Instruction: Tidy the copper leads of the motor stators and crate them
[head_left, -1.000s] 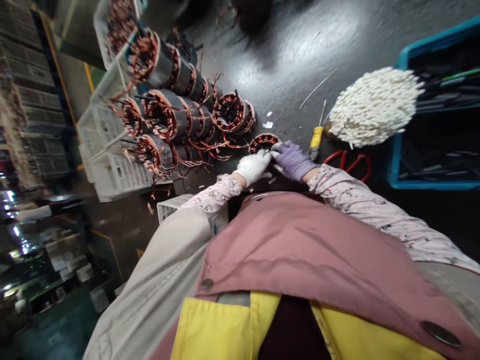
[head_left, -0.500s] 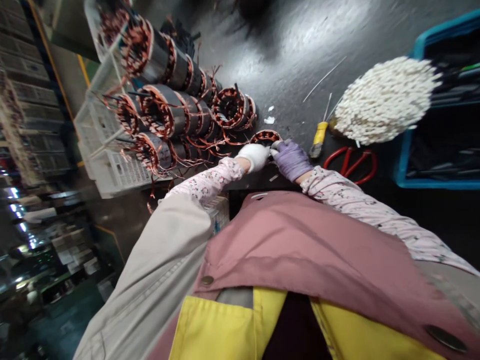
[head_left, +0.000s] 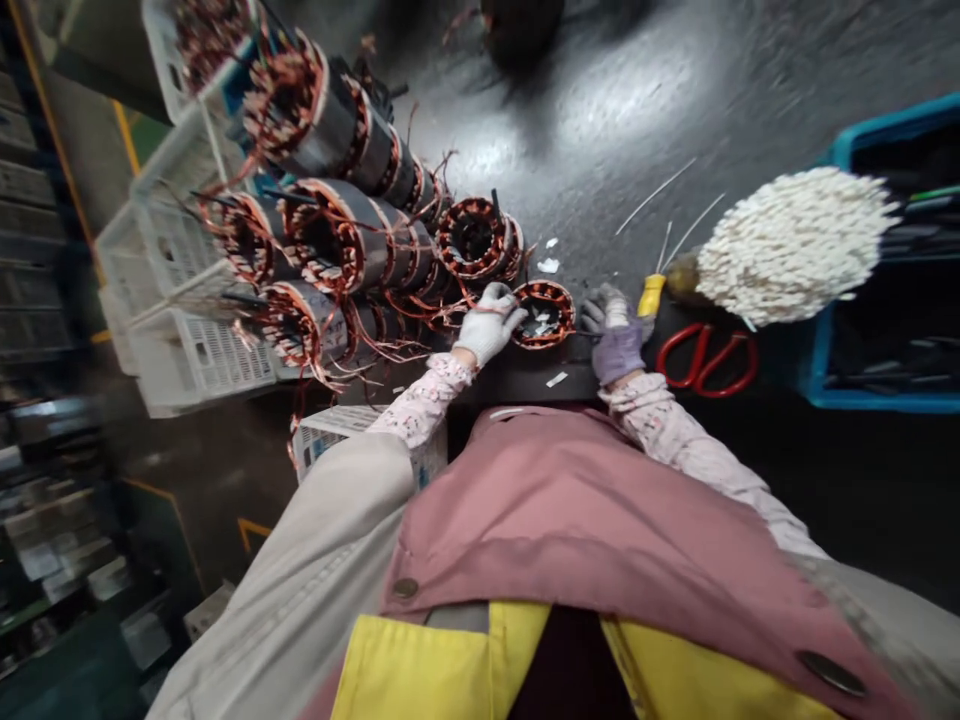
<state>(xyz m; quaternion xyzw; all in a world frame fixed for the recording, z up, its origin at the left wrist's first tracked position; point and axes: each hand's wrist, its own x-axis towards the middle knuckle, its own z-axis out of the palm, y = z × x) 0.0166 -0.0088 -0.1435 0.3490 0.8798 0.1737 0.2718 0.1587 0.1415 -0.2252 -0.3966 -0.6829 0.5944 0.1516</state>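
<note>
Head view: the white-gloved left hand [head_left: 491,322] lies half open against the rim of a small copper-wound stator [head_left: 544,314], which sits flat on the dark bench [head_left: 517,375]. The purple-gloved right hand [head_left: 615,340] pinches a thin rod [head_left: 585,334], its tip at the stator's edge. Nearby lie a yellow-handled screwdriver [head_left: 651,295], red scissors [head_left: 705,360] and a white bundle [head_left: 795,245]; larger stators [head_left: 337,240] lie stacked at left.
</note>
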